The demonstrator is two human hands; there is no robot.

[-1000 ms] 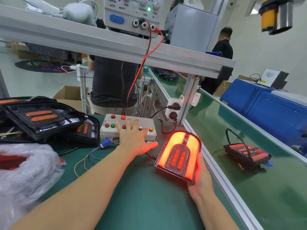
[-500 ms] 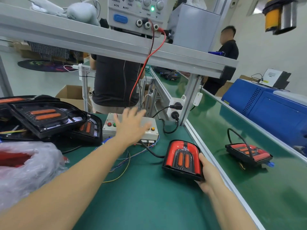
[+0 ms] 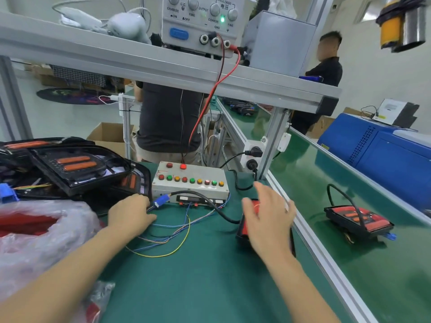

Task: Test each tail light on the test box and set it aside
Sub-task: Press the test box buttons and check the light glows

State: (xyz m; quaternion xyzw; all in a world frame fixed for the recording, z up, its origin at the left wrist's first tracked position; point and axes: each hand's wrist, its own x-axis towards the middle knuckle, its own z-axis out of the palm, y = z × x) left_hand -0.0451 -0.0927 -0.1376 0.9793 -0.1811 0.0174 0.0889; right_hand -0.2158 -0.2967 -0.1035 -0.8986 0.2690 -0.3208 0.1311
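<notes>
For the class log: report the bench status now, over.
Left hand at blue connector by test box. Right hand open over unlit tail light. Loose wires between.

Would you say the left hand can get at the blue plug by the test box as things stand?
Probably yes: the left hand rests beside the blue plug in front of the test box, with only loose wires nearby.

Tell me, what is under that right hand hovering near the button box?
A red and black tail light lies on the green bench under the right hand, with a black cable running from it toward the test box. The hand covers most of its lens.
</notes>
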